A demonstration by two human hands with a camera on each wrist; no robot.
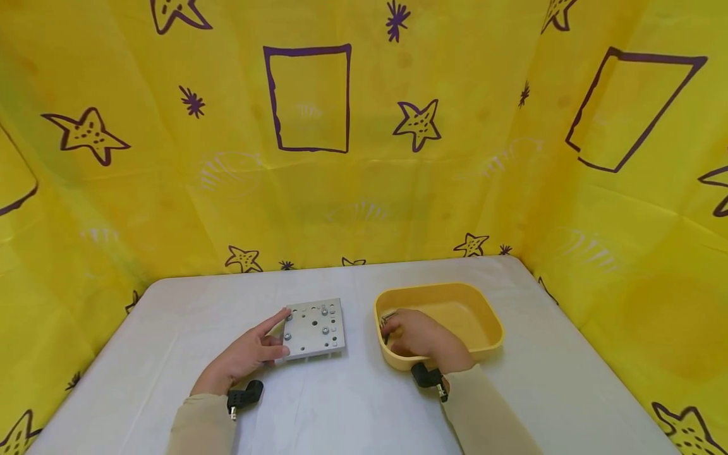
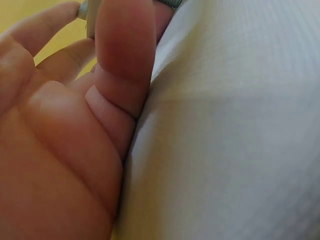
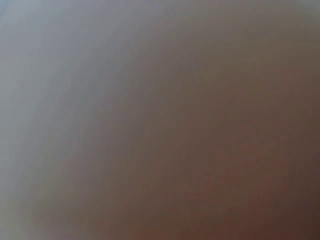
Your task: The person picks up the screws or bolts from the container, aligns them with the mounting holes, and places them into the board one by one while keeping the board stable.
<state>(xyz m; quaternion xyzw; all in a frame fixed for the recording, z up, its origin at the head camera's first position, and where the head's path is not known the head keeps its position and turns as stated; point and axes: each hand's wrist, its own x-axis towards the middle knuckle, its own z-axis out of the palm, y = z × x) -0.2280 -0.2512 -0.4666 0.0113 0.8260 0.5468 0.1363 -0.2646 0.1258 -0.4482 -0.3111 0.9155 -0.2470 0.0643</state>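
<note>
A square silver metal plate with several holes and bolts in it stands slightly raised on the white table. My left hand holds the plate by its left side, index finger at the far left corner and thumb at the near one. In the left wrist view the fingers meet the plate's edge. My right hand reaches into a yellow plastic bin, its fingertips among small metal bolts at the left wall. Whether it pinches one is hidden; the right wrist view is only a blur.
The white-covered table extends around the plate and bin. Yellow patterned cloth hangs behind it and on both sides. The bin's raised rim surrounds my right hand, and a black wrist device sits close to its near edge.
</note>
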